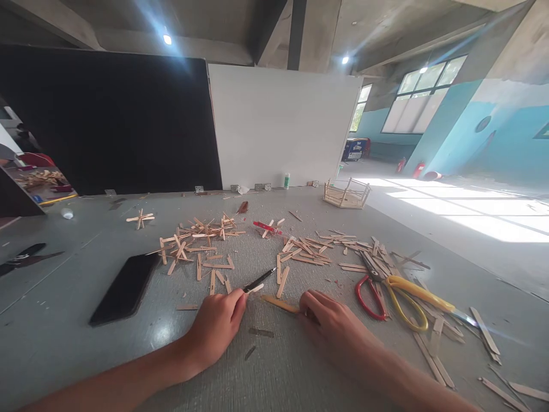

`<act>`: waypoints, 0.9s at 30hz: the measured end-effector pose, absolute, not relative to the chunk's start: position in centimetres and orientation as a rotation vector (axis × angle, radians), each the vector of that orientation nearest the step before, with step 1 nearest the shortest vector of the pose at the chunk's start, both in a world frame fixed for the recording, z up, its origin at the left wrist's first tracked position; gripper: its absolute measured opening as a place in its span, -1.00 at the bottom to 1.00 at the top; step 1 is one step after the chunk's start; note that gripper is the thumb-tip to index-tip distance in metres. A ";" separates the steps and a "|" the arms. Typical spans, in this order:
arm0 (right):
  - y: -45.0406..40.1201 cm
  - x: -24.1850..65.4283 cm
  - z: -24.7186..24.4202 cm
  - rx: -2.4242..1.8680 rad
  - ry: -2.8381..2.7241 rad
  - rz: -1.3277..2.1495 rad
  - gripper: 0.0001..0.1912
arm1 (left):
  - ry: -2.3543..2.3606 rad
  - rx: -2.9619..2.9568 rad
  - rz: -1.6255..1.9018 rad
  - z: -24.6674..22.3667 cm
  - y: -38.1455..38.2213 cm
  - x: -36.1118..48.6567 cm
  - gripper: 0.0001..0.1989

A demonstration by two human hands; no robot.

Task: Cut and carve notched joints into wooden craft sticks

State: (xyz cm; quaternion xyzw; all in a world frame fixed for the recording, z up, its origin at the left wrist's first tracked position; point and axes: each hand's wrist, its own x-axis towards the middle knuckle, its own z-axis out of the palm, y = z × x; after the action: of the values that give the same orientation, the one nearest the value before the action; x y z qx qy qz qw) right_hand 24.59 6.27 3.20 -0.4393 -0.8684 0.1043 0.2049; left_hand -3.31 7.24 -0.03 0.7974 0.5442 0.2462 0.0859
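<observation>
My left hand (219, 320) is closed in a pinch on a short pale craft stick (256, 289), whose end sticks out past the thumb. A black pen (259, 280) points up and right from the same fingertips; I cannot tell whether it is held or lies on the table behind them. My right hand (328, 320) has its fingers curled round one end of a yellowish craft stick (279, 304), which points left toward my left hand. Just beyond both hands lie loose craft sticks (283, 281). Two small dark strips (261, 332) rest on the table in front of me.
To the right are scissors (377, 286) with red and yellow handles and a yellow-handled cutter (420, 293) among scattered sticks. A black phone (125, 289) lies left. Farther back stand a stick frame (347, 194), a glue stick (286, 181) and a small stick star (140, 218).
</observation>
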 end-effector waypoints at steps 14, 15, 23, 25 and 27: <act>1.2 22.3 2.3 -1.212 -2.512 0.567 -0.83 | 1.638 2.334 0.743 0.4 7.4 -2.9 -0.60; 1.1 22.3 2.5 -1.236 -2.502 0.553 -0.83 | 1.633 2.330 0.746 0.5 7.4 -3.0 -0.60; 1.4 22.8 3.4 -1.308 -2.500 0.436 -0.81 | 1.588 2.299 0.770 0.8 7.2 -2.7 -0.59; 1.1 22.9 3.8 -1.349 -2.480 0.432 -0.80 | 1.597 2.281 0.784 0.9 7.5 -2.9 -0.59; 0.7 23.1 4.0 -1.359 -2.495 0.435 -0.79 | 1.638 2.246 0.816 1.0 7.9 -3.4 -0.61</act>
State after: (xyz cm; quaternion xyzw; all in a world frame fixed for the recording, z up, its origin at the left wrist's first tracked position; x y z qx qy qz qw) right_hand 23.09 0.67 4.03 -0.4687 -0.8602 0.1502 0.1333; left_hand -3.37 7.95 1.00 0.7694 0.5612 0.2795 0.1222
